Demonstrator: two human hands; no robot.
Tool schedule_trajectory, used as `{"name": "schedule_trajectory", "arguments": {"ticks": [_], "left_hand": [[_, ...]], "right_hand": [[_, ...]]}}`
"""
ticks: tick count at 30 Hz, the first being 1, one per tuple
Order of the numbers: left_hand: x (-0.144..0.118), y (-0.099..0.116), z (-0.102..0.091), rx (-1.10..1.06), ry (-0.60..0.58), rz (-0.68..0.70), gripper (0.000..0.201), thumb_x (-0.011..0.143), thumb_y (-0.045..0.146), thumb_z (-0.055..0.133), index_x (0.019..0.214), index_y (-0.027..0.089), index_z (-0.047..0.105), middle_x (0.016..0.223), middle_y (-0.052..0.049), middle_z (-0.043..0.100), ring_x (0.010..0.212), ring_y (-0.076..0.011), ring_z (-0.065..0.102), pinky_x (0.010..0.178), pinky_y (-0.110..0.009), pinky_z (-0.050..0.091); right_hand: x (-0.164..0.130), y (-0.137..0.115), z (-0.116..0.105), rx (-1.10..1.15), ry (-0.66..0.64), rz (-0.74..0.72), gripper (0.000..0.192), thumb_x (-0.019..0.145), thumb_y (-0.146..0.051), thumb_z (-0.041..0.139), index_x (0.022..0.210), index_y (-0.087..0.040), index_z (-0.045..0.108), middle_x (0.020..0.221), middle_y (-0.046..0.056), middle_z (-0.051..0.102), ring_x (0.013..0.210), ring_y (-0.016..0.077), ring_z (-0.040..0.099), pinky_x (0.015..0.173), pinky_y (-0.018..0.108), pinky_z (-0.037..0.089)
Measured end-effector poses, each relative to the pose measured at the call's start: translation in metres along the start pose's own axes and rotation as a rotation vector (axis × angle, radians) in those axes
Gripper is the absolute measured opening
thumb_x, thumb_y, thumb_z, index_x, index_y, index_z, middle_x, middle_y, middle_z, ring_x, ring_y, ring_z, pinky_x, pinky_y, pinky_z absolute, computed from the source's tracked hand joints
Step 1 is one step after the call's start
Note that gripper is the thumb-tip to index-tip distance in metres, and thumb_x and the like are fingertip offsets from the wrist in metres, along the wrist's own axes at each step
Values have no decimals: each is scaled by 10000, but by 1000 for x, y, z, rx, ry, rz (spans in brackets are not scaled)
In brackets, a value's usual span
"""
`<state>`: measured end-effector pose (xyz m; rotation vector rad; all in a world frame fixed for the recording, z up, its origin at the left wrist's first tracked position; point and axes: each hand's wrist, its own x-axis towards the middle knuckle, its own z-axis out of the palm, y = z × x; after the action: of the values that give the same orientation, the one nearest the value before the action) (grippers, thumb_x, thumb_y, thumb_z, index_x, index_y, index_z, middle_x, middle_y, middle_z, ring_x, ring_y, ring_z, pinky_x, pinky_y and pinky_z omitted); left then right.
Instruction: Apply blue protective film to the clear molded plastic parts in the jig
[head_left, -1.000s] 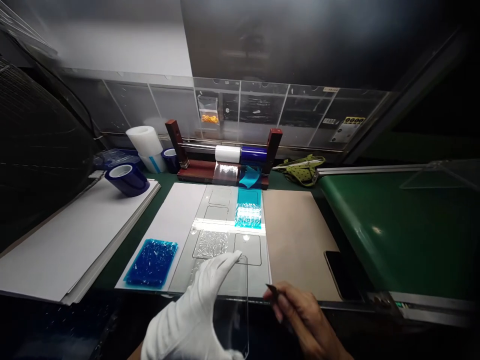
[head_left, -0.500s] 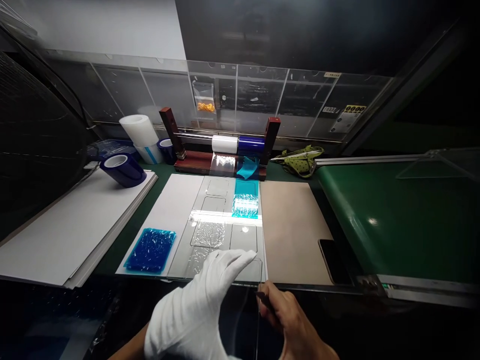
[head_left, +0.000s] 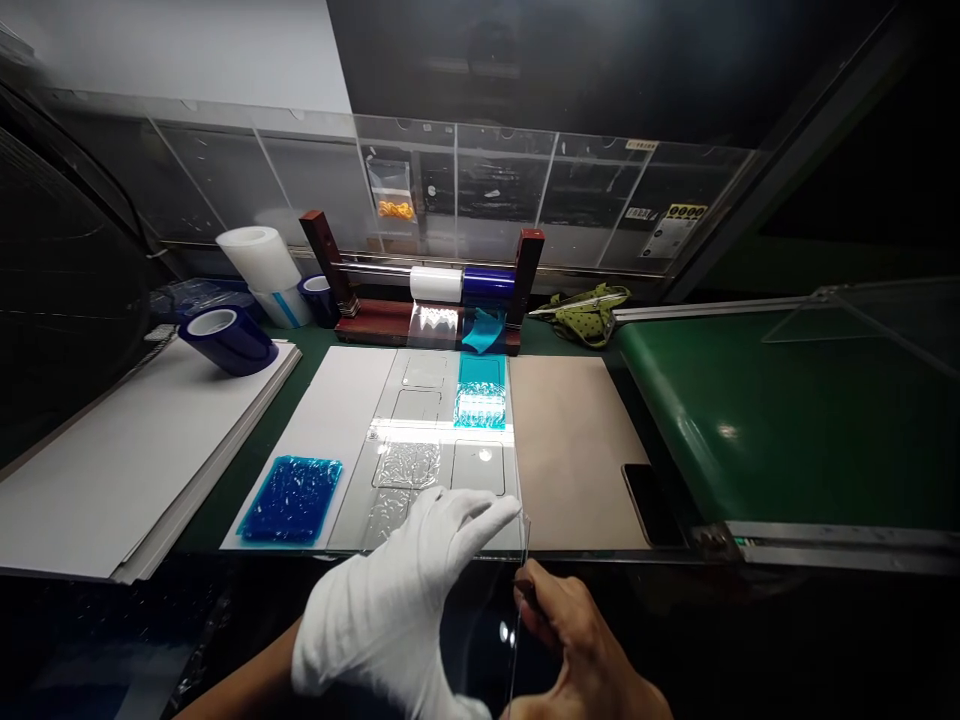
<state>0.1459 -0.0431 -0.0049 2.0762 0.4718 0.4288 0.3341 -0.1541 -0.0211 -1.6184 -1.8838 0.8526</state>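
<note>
My left hand [head_left: 397, 610], in a white glove, holds a clear glass panel [head_left: 495, 620] by its left side, fingers reaching to its top corner. My bare right hand [head_left: 581, 650] grips a thin dark tool [head_left: 525, 592] whose tip touches the panel's right edge. Both hands hover at the near edge of the bench, just in front of a grey jig plate [head_left: 439, 450] with rectangular pockets. One pocket holds blue film [head_left: 480, 395], and others hold crinkled clear film [head_left: 405, 465].
A blue film sheet [head_left: 289, 498] lies on white paper at the left. A red stand [head_left: 427, 300] carries white and blue film rolls at the back. Loose tape rolls [head_left: 225, 340] lie at the far left. A phone [head_left: 651, 503] lies beside brown board; a green conveyor [head_left: 787, 420] runs at the right.
The view has shifted, so the bench appears further left and up. My right hand closed in from apart until its tool met the panel's right edge. The left hand keeps its hold.
</note>
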Motion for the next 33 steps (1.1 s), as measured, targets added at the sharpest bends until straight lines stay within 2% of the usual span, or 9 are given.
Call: {"name": "schedule_trajectory", "arguments": {"ticks": [6, 10, 15, 19, 25, 29, 33], "left_hand": [[0, 7, 0, 14, -18, 21, 1253, 372, 404, 777, 1473, 283, 191, 1317, -99, 372, 1129, -345, 415, 967, -462, 390], [0, 14, -2, 18, -10, 4, 1172, 434, 427, 752, 1467, 284, 218, 1322, -95, 379, 1126, -346, 422, 928, -442, 420], [-1, 13, -1, 21, -28, 48, 1196, 428, 451, 750, 1472, 277, 194, 1323, -96, 378, 1129, -336, 420, 954, -436, 401], [1, 15, -4, 35, -53, 43, 1185, 416, 425, 752, 1465, 278, 219, 1320, -90, 383, 1125, -335, 416, 946, -431, 405], [5, 19, -10, -20, -88, 24, 1048, 497, 474, 714, 1436, 277, 292, 1241, -91, 430, 1088, -316, 439, 898, -414, 428], [1, 15, -10, -66, -101, 32, 989, 587, 447, 691, 1460, 292, 251, 1242, -89, 444, 1082, -308, 455, 895, -386, 441], [-14, 16, -6, -68, -136, -40, 943, 610, 459, 701, 1447, 313, 293, 1262, -92, 443, 1038, -300, 486, 742, -305, 501]], "right_hand": [[-8, -10, -3, -33, 95, -43, 630, 589, -744, 647, 731, -164, 449, 629, 10, 439, 529, 86, 384, 455, 188, 358], [-13, -24, -8, -52, 160, -19, 675, 514, -758, 681, 745, -157, 478, 646, 27, 459, 543, 97, 411, 484, 200, 404], [-13, -33, -13, 17, 74, 18, 677, 540, -775, 650, 746, -158, 464, 650, 22, 469, 555, 97, 432, 492, 189, 410], [-15, -26, -7, 10, 80, 17, 667, 543, -761, 662, 763, -154, 493, 641, 25, 483, 557, 101, 440, 514, 194, 428], [-15, -14, 7, 47, 135, -7, 633, 616, -778, 593, 735, -165, 485, 601, 16, 447, 520, 98, 401, 442, 196, 355], [-13, -18, 6, 91, 49, -14, 572, 716, -711, 571, 709, -171, 383, 594, -6, 401, 511, 78, 357, 441, 199, 275], [-17, -21, 12, 196, -26, -9, 545, 852, -678, 407, 695, -162, 326, 572, -24, 344, 485, 53, 284, 434, 205, 183]]}}
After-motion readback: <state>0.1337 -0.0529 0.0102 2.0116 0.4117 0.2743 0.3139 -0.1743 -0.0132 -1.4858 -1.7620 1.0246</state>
